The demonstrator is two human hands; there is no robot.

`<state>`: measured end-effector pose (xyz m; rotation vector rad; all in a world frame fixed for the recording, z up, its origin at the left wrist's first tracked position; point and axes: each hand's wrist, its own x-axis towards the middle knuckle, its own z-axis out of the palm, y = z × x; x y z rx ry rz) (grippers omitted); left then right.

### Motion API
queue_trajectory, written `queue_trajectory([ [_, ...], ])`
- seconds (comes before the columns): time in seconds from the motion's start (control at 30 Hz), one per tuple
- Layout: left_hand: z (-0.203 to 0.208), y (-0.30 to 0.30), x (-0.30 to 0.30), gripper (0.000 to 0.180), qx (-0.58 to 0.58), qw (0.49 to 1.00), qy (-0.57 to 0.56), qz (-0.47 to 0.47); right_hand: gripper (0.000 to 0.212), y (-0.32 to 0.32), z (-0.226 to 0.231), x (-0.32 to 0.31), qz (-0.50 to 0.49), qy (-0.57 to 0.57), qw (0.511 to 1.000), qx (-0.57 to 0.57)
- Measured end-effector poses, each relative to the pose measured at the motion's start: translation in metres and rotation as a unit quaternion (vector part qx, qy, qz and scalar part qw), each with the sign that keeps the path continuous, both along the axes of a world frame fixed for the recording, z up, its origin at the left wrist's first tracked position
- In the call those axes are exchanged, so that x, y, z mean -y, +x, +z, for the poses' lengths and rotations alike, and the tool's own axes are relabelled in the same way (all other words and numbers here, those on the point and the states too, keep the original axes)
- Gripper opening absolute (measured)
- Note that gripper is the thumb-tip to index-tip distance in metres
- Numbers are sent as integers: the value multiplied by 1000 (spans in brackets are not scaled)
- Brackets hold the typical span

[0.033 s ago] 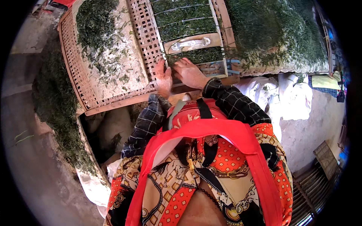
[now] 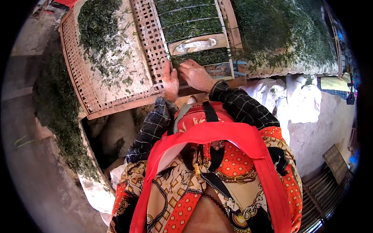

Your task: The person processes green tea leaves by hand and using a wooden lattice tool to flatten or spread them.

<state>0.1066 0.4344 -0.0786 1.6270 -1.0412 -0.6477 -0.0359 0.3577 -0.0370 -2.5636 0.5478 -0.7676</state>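
Observation:
A narrow pale frame with thin crossbars lies over dark green shredded leaves. Across it sits a wooden block with a white handle. My left hand is at the frame's near left rail, fingers stretched out and pointing away from me. Just to its right, my right hand lies flat over the near end of the frame, by the leaves below the block. Its fingers reach left toward the rail, their undersides hidden. Neither hand shows anything held.
A woven tray beneath carries a pale board with scattered leaves on the left. More leaves are heaped at the right. White cloth hangs below them. Leaves cover a ledge at far left; a slatted rack stands lower right.
My left hand has shifted very slightly to the right and its fingers have drawn closer together. My right hand is nearly still.

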Motion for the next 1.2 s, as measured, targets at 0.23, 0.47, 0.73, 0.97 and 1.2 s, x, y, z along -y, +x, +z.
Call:
queue_trajectory([
  [0.23,23,-35,-4,60,399,909,32,-118,31,-26,15,-14,-114,53,991,55],
  [0.47,35,-35,20,57,406,891,-6,-203,23,-54,-2,9,-230,104,965,75],
  [0.73,32,-20,21,53,439,863,20,-251,16,-169,2,77,-418,54,898,122],
  [0.97,76,-14,10,54,354,922,-88,-128,23,-203,-29,141,-371,7,922,-111],
  [1.2,40,-23,-4,60,457,864,46,-207,14,-173,23,99,-348,93,931,58],
])
